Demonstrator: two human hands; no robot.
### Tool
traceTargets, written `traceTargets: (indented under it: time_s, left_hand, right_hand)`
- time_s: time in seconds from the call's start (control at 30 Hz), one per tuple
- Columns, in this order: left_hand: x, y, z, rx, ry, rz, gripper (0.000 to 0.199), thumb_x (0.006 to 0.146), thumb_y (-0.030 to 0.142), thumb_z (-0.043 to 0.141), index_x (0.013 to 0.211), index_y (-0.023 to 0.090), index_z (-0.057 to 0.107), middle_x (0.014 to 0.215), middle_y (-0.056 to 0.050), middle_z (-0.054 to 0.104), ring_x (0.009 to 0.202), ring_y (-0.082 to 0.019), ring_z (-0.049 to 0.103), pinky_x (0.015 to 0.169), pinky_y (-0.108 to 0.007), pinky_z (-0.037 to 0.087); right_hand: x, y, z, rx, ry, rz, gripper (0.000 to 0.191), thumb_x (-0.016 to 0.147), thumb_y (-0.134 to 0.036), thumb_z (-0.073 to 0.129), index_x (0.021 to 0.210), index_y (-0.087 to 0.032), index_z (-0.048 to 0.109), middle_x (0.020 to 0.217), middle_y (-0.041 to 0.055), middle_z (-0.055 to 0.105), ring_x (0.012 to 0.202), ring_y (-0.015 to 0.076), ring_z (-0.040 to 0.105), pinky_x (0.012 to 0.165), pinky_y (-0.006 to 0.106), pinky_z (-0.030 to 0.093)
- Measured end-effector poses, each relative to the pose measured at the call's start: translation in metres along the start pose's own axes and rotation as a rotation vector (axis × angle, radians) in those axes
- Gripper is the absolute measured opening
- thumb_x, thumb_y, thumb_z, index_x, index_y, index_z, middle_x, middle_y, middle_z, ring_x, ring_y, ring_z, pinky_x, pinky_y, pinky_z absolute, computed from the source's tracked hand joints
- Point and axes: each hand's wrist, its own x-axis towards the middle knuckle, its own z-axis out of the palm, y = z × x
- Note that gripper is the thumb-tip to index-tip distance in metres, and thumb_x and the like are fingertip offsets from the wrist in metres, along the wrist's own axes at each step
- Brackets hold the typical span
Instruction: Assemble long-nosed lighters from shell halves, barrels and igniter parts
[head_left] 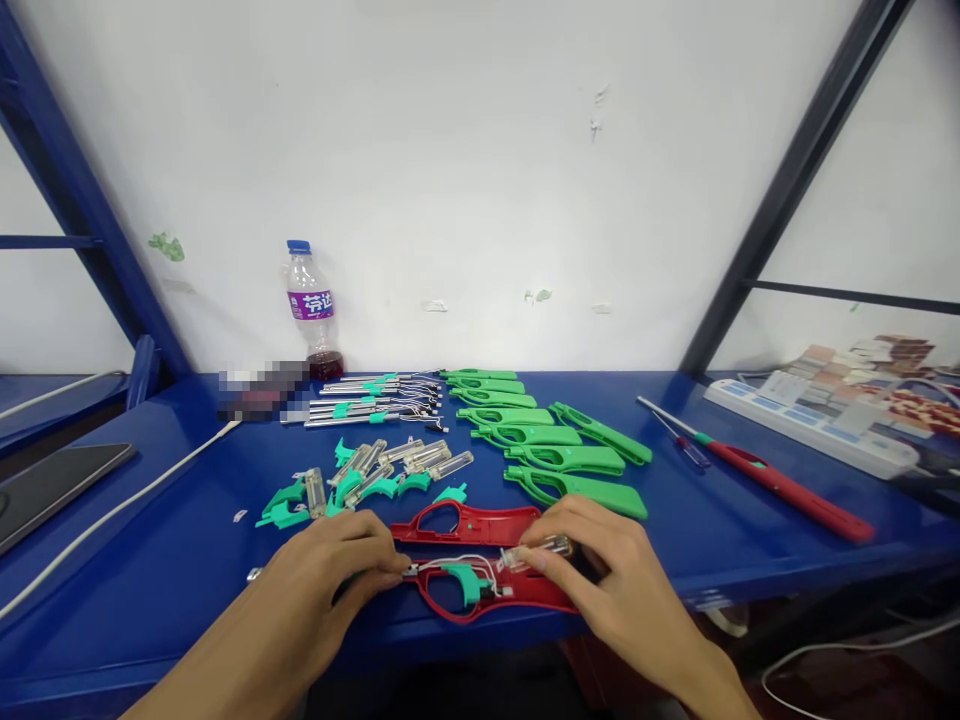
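A red half shell [532, 590] lies at the table's front edge, with a teal trigger [470, 583] and white wires in it. My left hand [352, 570] pinches the metal rod at the shell's narrow left end. Between the thumb and fingers of my right hand [600, 560] is a clear fuel tank [555, 546], held over the shell's right part. Just behind lies a second red half shell [495, 526], touched by neither hand as far as I can see.
Clear tanks [427, 456] and teal triggers [281, 508] lie behind my left hand, metal rods [360, 410] farther back. Several green shells [570, 459] stand centre-right. A bottle [311, 305], phone [67, 485], screwdriver [691, 452], red lighter [787, 490] and power strip [810, 425] surround them.
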Motion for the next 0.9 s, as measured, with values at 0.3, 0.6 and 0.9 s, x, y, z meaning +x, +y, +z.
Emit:
traceTargets:
  time_s: [0.3, 0.6, 0.9]
  left_hand:
    - [0.001, 0.002, 0.000, 0.217, 0.094, 0.076, 0.037, 0.108, 0.045, 0.049, 0.088, 0.033, 0.078, 0.087, 0.006, 0.079, 0.077, -0.016, 0.073, 0.075, -0.028, 0.050]
    - [0.009, 0.017, -0.016, 0.391, 0.121, 0.196, 0.033, 0.104, 0.046, 0.055, 0.084, 0.035, 0.079, 0.079, 0.013, 0.081, 0.070, -0.015, 0.077, 0.093, -0.026, 0.058]
    - [0.006, 0.029, -0.010, 0.386, 0.125, 0.265, 0.031, 0.103, 0.018, 0.050, 0.100, 0.032, 0.078, 0.099, 0.008, 0.081, 0.095, -0.013, 0.078, 0.121, -0.034, 0.044]
  right_hand:
    - [0.000, 0.005, 0.000, -0.017, -0.063, -0.018, 0.011, 0.100, -0.037, 0.072, 0.096, -0.028, 0.079, 0.095, -0.0011, 0.074, 0.088, 0.0171, 0.066, 0.079, 0.030, 0.047]
    - [-0.002, 0.006, 0.000, -0.052, -0.097, -0.025, 0.014, 0.101, -0.041, 0.070, 0.098, -0.030, 0.079, 0.094, -0.0014, 0.074, 0.086, 0.0173, 0.066, 0.079, 0.031, 0.047]
    - [-0.001, 0.004, -0.001, -0.048, -0.075, -0.069, 0.012, 0.100, -0.038, 0.072, 0.098, -0.028, 0.079, 0.093, -0.0014, 0.075, 0.086, 0.0169, 0.066, 0.087, 0.032, 0.048]
